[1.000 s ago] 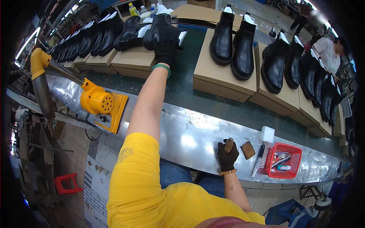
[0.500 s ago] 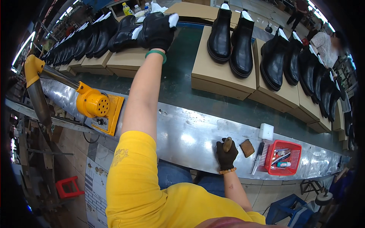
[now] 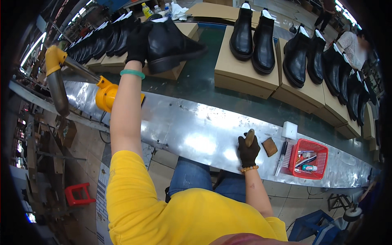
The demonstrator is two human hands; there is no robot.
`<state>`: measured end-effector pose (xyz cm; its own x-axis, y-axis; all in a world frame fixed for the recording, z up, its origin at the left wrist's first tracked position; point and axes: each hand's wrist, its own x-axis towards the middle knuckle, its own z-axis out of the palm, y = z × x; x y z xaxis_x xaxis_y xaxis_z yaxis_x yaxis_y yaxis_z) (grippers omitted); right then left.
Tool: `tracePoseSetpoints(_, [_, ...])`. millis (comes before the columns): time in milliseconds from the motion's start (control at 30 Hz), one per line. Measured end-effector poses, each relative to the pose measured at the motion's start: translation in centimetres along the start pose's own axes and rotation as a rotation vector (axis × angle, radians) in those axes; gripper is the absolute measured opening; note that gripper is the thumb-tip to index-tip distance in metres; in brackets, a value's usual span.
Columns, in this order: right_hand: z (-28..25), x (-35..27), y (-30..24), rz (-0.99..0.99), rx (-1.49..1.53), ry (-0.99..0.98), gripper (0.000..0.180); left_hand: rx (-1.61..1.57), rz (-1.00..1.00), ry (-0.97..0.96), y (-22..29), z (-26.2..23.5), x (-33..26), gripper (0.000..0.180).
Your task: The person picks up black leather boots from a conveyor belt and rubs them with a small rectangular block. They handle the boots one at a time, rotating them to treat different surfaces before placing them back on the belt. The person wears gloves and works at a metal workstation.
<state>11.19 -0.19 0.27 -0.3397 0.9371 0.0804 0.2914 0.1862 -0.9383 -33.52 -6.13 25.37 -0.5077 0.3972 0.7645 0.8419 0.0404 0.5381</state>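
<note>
My left hand [image 3: 138,45], in a black glove, grips a black ankle boot [image 3: 169,48] from its heel side. The boot is in the air in front of a cardboard box at the upper left, its toe pointing right and its sole tilted toward me. Low over the metal bench edge, my gloved right hand [image 3: 248,154] is closed around a brown, rounded, wooden-looking tool [image 3: 250,138]. Just right of that hand lie a brown block [image 3: 269,147] and a brush with pale bristles [image 3: 282,159].
Black boots stand on cardboard boxes [image 3: 245,79] along the green belt [image 3: 196,87]. A yellow lamp [image 3: 107,96] is clamped at the left of the metal bench [image 3: 192,122]. A white block [image 3: 289,130] and a red basket [image 3: 309,159] of small items sit at right. Another person [image 3: 352,49] is far right.
My left hand has moved left and lifted the boot off its box, turning the toe to the right. My right hand keeps its hold on the brown tool. The whole view has shifted slightly.
</note>
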Motion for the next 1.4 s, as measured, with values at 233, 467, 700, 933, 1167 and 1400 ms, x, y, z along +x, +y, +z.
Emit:
tracePoseSetpoints(233, [-1.9, 1.5, -5.4, 0.148, 0.467, -0.190, 0.058, -0.092, 0.012, -0.489, 10.7, -2.7, -4.8, 0.026])
tracePoseSetpoints(467, [-3.3, 1.6, -12.0, -0.332, 0.163, -0.435, 0.067, -0.448, -0.005, -0.986, 19.0, -1.4, -8.3, 0.038])
tracePoseSetpoints(700, [-4.3, -2.7, -9.5, -0.131, 0.475, -0.166, 0.031, -0.517, 0.101, -0.996, 21.8, 1.4, -11.6, 0.050])
tracePoseSetpoints(933, [-5.4, -6.2, -6.0, -0.151, 0.347, 0.088, 0.023, -0.847, -0.386, -0.731, 17.5, 7.2, -23.8, 0.047])
tracePoseSetpoints(1167, [-4.8, -9.6, -4.7, -0.357, -0.155, -0.092, 0.054, -1.442, -0.709, -0.570, 18.2, 8.8, -27.4, 0.041])
tracePoseSetpoints(1400, [-3.9, -11.7, 1.0, -0.588, -0.448, 0.076, 0.046, -1.316, -0.664, -0.839, 17.0, 9.0, -29.0, 0.049])
